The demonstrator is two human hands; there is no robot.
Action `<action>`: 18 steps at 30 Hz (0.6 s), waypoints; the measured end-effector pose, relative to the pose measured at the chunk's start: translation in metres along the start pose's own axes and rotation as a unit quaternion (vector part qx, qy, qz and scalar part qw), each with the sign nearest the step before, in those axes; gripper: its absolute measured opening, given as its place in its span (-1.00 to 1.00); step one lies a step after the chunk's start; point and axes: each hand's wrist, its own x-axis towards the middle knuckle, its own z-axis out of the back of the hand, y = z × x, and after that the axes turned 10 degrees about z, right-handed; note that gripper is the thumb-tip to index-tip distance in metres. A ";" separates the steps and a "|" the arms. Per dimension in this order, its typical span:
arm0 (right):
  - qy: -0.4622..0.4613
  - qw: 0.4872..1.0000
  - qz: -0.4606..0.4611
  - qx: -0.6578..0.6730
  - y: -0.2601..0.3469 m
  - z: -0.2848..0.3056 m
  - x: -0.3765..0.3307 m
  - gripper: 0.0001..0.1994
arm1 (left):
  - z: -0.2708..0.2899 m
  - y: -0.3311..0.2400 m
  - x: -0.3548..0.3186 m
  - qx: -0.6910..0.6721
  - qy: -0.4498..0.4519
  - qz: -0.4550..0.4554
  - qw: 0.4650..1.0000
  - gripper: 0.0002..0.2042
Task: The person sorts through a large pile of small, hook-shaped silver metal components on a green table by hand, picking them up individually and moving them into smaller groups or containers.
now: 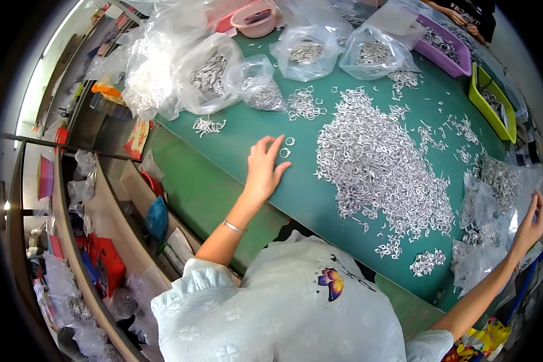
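Observation:
My left hand (pixel 263 166) is over the near left part of the green table (pixel 295 199), fingers spread and nothing held. Just right of its fingertips lie two small open metal rings, one (pixel 290 142) above the other (pixel 285 153). At the far right, my right hand (pixel 528 224) has its fingers stretched upward beside a clear plastic bag (pixel 513 208) of metal pieces; whether it touches the bag I cannot make out. Between the hands spreads a large heap of small silvery metal pieces (pixel 380 163). A little cluster of similar pieces (pixel 427 262) sits near the front edge.
Clear bags of metal pieces (pixel 308 53) stand along the back, by a pink bowl (pixel 254 21). A purple basket (pixel 443 45) and a lime-green basket (pixel 492 102) hold more at the back right. Shelves (pixel 111 223) run along the left. Another person's hands (pixel 464 23) show at the top right.

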 end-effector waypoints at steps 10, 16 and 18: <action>0.150 0.983 -0.048 0.096 0.109 0.005 -0.068 -0.87 | -0.007 0.011 0.038 0.032 0.011 -0.153 0.988 -0.83; 0.160 0.978 -0.060 0.117 0.140 0.012 -0.102 -0.92 | -0.018 0.026 0.050 0.047 -0.082 -0.121 0.988 -0.86; 0.166 0.975 -0.058 0.138 0.155 0.005 -0.107 -0.93 | -0.015 0.024 0.057 -0.041 -0.115 -0.063 0.991 -0.90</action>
